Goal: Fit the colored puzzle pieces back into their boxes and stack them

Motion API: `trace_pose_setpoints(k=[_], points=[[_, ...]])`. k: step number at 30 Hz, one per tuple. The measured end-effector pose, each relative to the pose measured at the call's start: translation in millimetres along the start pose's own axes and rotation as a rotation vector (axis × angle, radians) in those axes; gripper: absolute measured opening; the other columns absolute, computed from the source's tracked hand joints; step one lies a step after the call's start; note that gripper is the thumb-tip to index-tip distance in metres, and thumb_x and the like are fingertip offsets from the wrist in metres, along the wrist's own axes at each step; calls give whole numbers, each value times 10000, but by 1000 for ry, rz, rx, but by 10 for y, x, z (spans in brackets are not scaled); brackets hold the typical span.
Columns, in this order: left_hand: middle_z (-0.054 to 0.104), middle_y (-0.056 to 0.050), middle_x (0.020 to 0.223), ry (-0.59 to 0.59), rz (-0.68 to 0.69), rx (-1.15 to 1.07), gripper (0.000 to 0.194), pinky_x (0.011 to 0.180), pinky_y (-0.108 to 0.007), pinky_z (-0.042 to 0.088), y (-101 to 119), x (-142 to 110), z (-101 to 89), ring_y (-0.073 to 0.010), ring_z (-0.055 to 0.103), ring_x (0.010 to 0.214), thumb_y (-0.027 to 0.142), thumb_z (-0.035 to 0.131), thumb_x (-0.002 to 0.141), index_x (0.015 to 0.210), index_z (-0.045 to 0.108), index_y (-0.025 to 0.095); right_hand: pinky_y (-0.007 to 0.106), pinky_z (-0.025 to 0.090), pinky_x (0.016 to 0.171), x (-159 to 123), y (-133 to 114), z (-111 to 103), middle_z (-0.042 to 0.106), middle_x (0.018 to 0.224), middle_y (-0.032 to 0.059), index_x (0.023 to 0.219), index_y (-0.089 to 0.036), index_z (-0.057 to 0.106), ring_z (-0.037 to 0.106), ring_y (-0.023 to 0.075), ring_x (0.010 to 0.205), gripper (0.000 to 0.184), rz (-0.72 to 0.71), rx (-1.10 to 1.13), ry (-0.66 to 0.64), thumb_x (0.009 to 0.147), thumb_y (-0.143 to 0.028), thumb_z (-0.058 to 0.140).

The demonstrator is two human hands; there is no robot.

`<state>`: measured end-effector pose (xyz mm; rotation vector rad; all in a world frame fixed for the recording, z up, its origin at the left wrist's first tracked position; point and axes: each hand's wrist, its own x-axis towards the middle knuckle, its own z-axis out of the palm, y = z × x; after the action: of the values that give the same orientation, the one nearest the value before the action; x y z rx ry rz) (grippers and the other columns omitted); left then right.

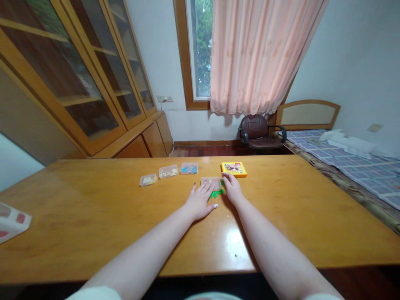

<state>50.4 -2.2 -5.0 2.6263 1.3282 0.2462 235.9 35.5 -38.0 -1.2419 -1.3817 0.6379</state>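
Observation:
My left hand (200,202) lies palm down with its fingers spread, the fingertips on a clear plastic box (215,183). Small bright green pieces (215,194) lie loose on the table along the box's near and right sides. My right hand (233,188) is at the right of the box, its fingers bent in beside the green pieces. What those fingers hold, if anything, is too small to make out. Just beyond my right hand lies a flat yellow box (234,169) with a printed picture.
On the wooden table (109,216), left of my hands, stand three clear boxes: one with blue pieces (189,168), one with pale pieces (168,172), one with whitish-yellow pieces (148,180). A white container (14,223) sits at the left edge. A chair (256,131) stands behind the table.

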Motion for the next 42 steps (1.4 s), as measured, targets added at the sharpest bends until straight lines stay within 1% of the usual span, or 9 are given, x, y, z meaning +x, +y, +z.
trace_pose_setpoints(k=[6, 12, 20, 26, 29, 33, 35, 37, 42], points=[[169, -72, 1516, 1, -25, 47, 759, 1126, -581, 3, 21, -349, 7, -296, 150, 1405, 532, 504, 824, 1466, 202, 261, 405, 382, 1015, -10, -63, 61, 603, 1193, 138, 1143, -134, 603, 543, 226, 1130, 337, -38, -356, -198, 882, -232, 413], [170, -71, 1517, 13, -90, 80, 723, 1123, -584, 13, -178, -425, 19, -285, 137, 1409, 516, 473, 853, 1468, 185, 267, 406, 371, 1042, -108, -160, 116, 571, 1254, 149, 1193, -138, 591, 509, 249, 1194, 372, -134, -562, -344, 847, -137, 452], [155, -69, 1520, 56, -206, 118, 605, 1125, -576, 48, -414, -244, 11, -272, 123, 1413, 419, 370, 912, 1463, 210, 226, 421, 288, 1105, -340, -327, 193, 462, 1367, 177, 1310, -81, 495, 356, 257, 1327, 440, -199, -578, -558, 881, -171, 454], [161, -64, 1519, -35, -217, 132, 582, 1134, -537, 107, -333, -146, -100, -241, 123, 1416, 291, 329, 901, 1462, 214, 182, 371, 323, 1083, -470, -534, 233, 503, 1344, 129, 1297, -137, 518, 447, 225, 1261, 434, -299, -405, -752, 869, -200, 493], [168, -60, 1517, -59, -183, 102, 585, 1132, -540, 105, -289, -152, -116, -240, 124, 1416, 281, 331, 892, 1461, 220, 197, 327, 389, 1024, -419, -573, 158, 591, 1251, 76, 1221, -188, 586, 539, 188, 1156, 360, -289, -329, -695, 891, -201, 443], [72, -73, 1531, -33, -179, 66, 605, 1136, -525, 92, -309, -172, -82, -247, 49, 1423, 325, 358, 897, 1466, 201, 191, 378, 368, 1028, -286, -475, 41, 584, 1245, 133, 1201, -140, 593, 522, 225, 1172, 360, -96, -539, -405, 899, -185, 403], [35, -80, 1533, 14, -212, 57, 598, 1129, -544, 76, -353, -175, -60, -266, 25, 1422, 345, 365, 904, 1464, 209, 203, 437, 282, 1083, -271, -421, 30, 491, 1343, 170, 1288, -105, 517, 421, 262, 1275, 418, -69, -646, -450, 890, -206, 444], [50, -77, 1533, 44, -231, 37, 579, 1115, -576, 64, -407, -174, -44, -286, 38, 1419, 370, 362, 913, 1458, 223, 234, 472, 210, 1113, -314, -407, 57, 391, 1417, 189, 1365, -74, 422, 315, 281, 1344, 512, -82, -683, -568, 888, -254, 475], [102, -70, 1530, 51, -197, -18, 563, 1119, -567, 59, -488, -171, -22, -263, 83, 1419, 377, 348, 924, 1456, 225, 243, 459, 191, 1125, -523, -538, 149, 289, 1466, 210, 1418, -45, 325, 221, 298, 1381, 666, -122, -650, -728, 881, -395, 508]])
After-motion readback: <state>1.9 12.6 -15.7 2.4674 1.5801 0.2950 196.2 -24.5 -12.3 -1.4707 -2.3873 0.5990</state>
